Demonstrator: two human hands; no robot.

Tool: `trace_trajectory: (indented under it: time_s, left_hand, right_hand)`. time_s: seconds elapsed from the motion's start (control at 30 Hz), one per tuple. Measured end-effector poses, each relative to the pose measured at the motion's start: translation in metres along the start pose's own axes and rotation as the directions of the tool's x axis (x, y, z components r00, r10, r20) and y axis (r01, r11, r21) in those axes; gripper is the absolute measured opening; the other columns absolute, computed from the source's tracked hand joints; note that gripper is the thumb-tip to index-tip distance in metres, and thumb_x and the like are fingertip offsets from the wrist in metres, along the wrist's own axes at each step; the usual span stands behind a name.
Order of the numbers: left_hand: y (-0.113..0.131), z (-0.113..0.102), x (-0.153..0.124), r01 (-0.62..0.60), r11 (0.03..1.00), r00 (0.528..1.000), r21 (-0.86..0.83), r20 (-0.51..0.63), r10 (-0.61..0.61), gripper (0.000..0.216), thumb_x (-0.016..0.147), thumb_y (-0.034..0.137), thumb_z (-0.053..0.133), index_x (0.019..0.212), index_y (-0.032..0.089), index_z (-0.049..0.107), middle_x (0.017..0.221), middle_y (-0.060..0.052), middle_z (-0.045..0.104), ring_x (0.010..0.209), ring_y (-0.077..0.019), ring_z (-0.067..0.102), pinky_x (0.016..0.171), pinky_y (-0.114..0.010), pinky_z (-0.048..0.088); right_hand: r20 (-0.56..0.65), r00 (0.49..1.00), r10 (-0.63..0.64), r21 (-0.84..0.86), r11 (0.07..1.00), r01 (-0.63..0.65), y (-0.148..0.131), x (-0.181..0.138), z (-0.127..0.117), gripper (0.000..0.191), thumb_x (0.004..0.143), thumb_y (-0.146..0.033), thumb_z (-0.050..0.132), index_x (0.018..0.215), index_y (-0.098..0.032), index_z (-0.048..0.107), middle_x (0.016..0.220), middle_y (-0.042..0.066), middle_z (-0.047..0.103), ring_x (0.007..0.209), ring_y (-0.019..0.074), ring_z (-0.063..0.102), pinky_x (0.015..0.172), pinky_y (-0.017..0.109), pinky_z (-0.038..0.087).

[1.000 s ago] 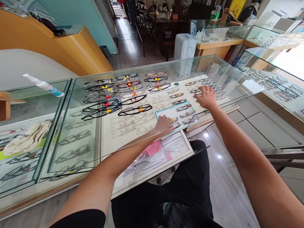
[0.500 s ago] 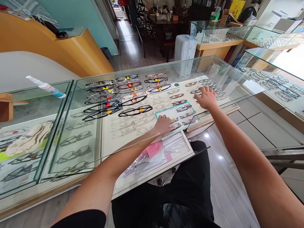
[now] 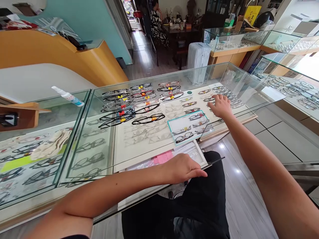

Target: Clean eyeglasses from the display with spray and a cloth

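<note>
My right hand [image 3: 220,105] lies palm down with spread fingers on the glass counter top, above several rows of eyeglasses [image 3: 221,90]. My left hand [image 3: 184,168] is over the pulled-out drawer [image 3: 203,155], near its front edge. Its thumb points right, while the other fingers are bent away and hidden. A teal-edged white panel [image 3: 171,125] with several eyeglasses on it lies under the glass, just beyond my left hand. In the drawer are a pink paper [image 3: 163,157] and clear plastic bags, partly covered by my left arm.
Rows of black-framed eyeglasses [image 3: 148,118] sit left of the panel. A white spray bottle [image 3: 68,96] stands on the left counter glass. Beyond are a silver suitcase [image 3: 198,59], further display cases [image 3: 234,44] and a seated person [image 3: 158,26]. My lap is just below the drawer.
My left hand has come out from under the glass, away from the teal-edged panel, to above the drawer. My right hand stays in about the same place. The view has shifted slightly.
</note>
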State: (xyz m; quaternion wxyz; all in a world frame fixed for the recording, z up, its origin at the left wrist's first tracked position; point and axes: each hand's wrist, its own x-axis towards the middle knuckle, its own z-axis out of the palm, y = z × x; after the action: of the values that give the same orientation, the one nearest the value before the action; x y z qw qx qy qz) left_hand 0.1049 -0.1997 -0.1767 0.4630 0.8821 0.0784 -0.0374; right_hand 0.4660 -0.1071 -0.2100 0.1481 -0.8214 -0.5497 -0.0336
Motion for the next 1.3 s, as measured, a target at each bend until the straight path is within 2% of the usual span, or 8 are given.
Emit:
trace_trajectory:
  time_s: [0.13, 0.3, 0.5, 0.67, 0.93, 1.03, 1.17, 1.3]
  left_hand:
    - [0.022, -0.065, 0.003, -0.008, 0.980, 0.977, 0.196, -0.209, 0.050, 0.065, 0.110, 0.063, 0.062, 0.066, 0.022, 0.038, 0.060, 0.002, 0.052, 0.059, -0.0158, 0.049, 0.066, -0.035, 0.033]
    - [-0.015, -0.167, 0.027, 0.457, 0.698, 0.823, 0.551, -0.560, -0.097, 0.023, 0.111, 0.039, 0.065, 0.100, 0.020, 0.074, 0.107, -0.004, 0.078, 0.101, -0.0231, 0.067, 0.089, -0.036, 0.045]
    - [-0.078, -0.218, 0.056, 0.565, 0.517, 0.807, 0.643, -0.562, -0.182, 0.024, 0.107, 0.039, 0.070, 0.103, 0.018, 0.081, 0.149, -0.015, 0.074, 0.135, -0.0388, 0.047, 0.104, -0.054, 0.032]
    - [-0.096, -0.215, 0.072, 0.593, 0.492, 0.790, 0.637, -0.578, -0.204, 0.031, 0.108, 0.042, 0.066, 0.108, 0.016, 0.082, 0.128, -0.018, 0.079, 0.126, -0.0370, 0.047, 0.102, -0.054, 0.030]
    - [-0.072, -0.197, 0.069, 0.592, 0.524, 0.775, 0.612, -0.612, -0.160, 0.041, 0.108, 0.047, 0.066, 0.128, 0.014, 0.081, 0.149, -0.017, 0.073, 0.137, -0.0421, 0.048, 0.111, -0.059, 0.033]
    - [-0.028, -0.159, 0.046, 0.467, 0.664, 0.784, 0.584, -0.621, -0.006, 0.045, 0.110, 0.049, 0.061, 0.138, 0.017, 0.078, 0.157, -0.014, 0.070, 0.145, -0.0433, 0.049, 0.116, -0.061, 0.035]
    - [0.031, -0.088, 0.002, 0.171, 0.863, 0.925, 0.475, -0.379, 0.025, 0.049, 0.111, 0.055, 0.060, 0.142, 0.019, 0.075, 0.156, -0.012, 0.071, 0.146, -0.0367, 0.060, 0.122, -0.055, 0.043]
    - [0.042, -0.031, -0.026, 0.117, 0.957, 0.984, 0.267, -0.160, -0.076, 0.051, 0.111, 0.060, 0.060, 0.140, 0.021, 0.076, 0.151, -0.011, 0.074, 0.135, -0.0304, 0.071, 0.115, -0.043, 0.056]
  right_hand:
    - [-0.002, 1.000, 0.001, 0.001, 1.000, -0.001, 0.000, 0.000, 0.001, 0.070, 0.103, -0.059, 0.043, 0.156, -0.016, 0.059, 0.164, 0.024, 0.059, 0.151, 0.0504, 0.049, 0.125, 0.069, 0.040]
    - [-0.001, 1.000, 0.009, -0.006, 1.000, -0.009, -0.001, -0.001, 0.000, 0.069, 0.104, -0.058, 0.041, 0.156, -0.017, 0.059, 0.166, 0.022, 0.058, 0.150, 0.0490, 0.050, 0.125, 0.068, 0.041]
    - [0.011, 1.000, 0.011, -0.010, 1.000, -0.011, -0.002, -0.001, 0.000, 0.068, 0.104, -0.058, 0.043, 0.155, -0.017, 0.060, 0.164, 0.021, 0.059, 0.150, 0.0468, 0.049, 0.125, 0.065, 0.041]
    - [0.022, 1.000, 0.009, -0.049, 0.999, -0.008, -0.002, -0.001, -0.001, 0.069, 0.106, -0.059, 0.039, 0.158, -0.017, 0.057, 0.167, 0.021, 0.057, 0.150, 0.0470, 0.049, 0.125, 0.065, 0.042]
    - [0.014, 1.000, 0.021, -0.001, 1.000, -0.021, -0.004, -0.001, -0.003, 0.067, 0.105, -0.057, 0.043, 0.157, -0.016, 0.059, 0.166, 0.021, 0.058, 0.151, 0.0476, 0.049, 0.126, 0.065, 0.040]
    - [0.004, 1.000, 0.014, 0.008, 1.000, -0.014, -0.003, -0.001, -0.002, 0.066, 0.105, -0.057, 0.044, 0.155, -0.016, 0.060, 0.165, 0.022, 0.059, 0.150, 0.0483, 0.049, 0.125, 0.066, 0.040]
    - [0.010, 1.000, 0.013, 0.000, 1.000, -0.013, -0.002, 0.000, 0.000, 0.068, 0.105, -0.058, 0.046, 0.156, -0.016, 0.060, 0.165, 0.023, 0.058, 0.152, 0.0490, 0.048, 0.126, 0.066, 0.040]
    - [0.003, 1.000, 0.005, -0.011, 1.000, -0.005, -0.001, 0.000, 0.000, 0.068, 0.105, -0.059, 0.044, 0.156, -0.016, 0.058, 0.165, 0.024, 0.058, 0.151, 0.0497, 0.049, 0.125, 0.067, 0.040]
